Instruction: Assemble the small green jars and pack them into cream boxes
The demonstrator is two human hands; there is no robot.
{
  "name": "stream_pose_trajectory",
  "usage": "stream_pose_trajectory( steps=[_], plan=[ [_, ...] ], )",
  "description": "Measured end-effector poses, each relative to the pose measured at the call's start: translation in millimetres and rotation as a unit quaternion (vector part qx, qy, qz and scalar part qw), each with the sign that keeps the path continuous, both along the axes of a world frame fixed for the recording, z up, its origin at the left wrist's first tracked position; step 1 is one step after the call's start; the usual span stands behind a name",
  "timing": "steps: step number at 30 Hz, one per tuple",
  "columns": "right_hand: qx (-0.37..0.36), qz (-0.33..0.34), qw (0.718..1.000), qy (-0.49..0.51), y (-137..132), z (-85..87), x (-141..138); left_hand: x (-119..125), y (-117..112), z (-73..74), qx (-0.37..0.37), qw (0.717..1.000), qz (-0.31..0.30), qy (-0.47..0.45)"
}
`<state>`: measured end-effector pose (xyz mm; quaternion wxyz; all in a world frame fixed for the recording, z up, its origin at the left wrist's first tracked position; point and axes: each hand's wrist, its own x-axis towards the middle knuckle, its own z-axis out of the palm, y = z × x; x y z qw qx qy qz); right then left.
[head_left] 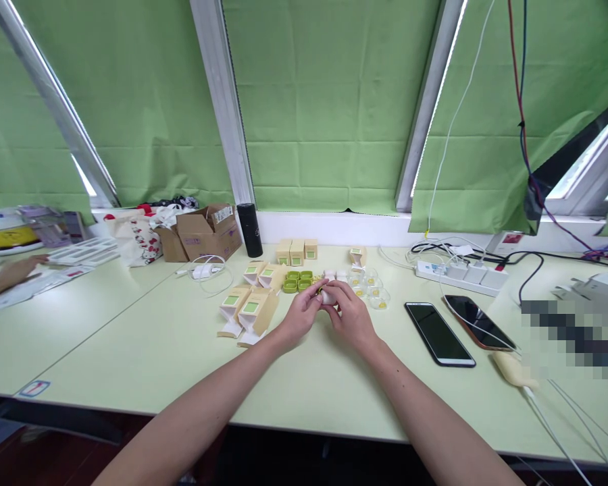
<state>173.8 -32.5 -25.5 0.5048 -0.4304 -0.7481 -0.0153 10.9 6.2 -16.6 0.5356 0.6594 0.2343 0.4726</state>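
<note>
My left hand (302, 312) and my right hand (351, 316) meet over the middle of the table, fingers closed around one small white rounded piece (327, 297). A dark and yellow bit shows at its left end; the fingers cover much of the rest. Just behind my left hand sit several green square cups (290, 285). Clear plastic cups with yellow spots (379, 299) stand beyond my right hand, and small pale pink-white pieces (340, 275) lie behind the fingertips. Left of my hands are several open kraft boxes (256, 310) with green labels, their flaps out.
Closed kraft boxes (296, 253) stand at the back, with another small box (357, 256) to their right. A black bottle (249, 230) and cardboard carton (210, 233) are back left. Phones (440, 334), cables and a power strip (461, 275) occupy the right. Another person's hand (17, 270) rests far left.
</note>
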Motion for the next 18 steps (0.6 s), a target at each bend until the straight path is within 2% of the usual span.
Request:
stream_pose_trajectory(
  steps=[8,18],
  plan=[
    [0.025,-0.020,0.999,-0.027,-0.3,2.9,-2.2,10.8,-2.6,-4.6,-0.009,0.998,0.048,-0.032],
    [0.046,-0.015,0.998,-0.027,-2.2,7.7,-4.2,12.9,-10.4,1.6,-0.003,0.996,0.076,-0.036]
  ],
)
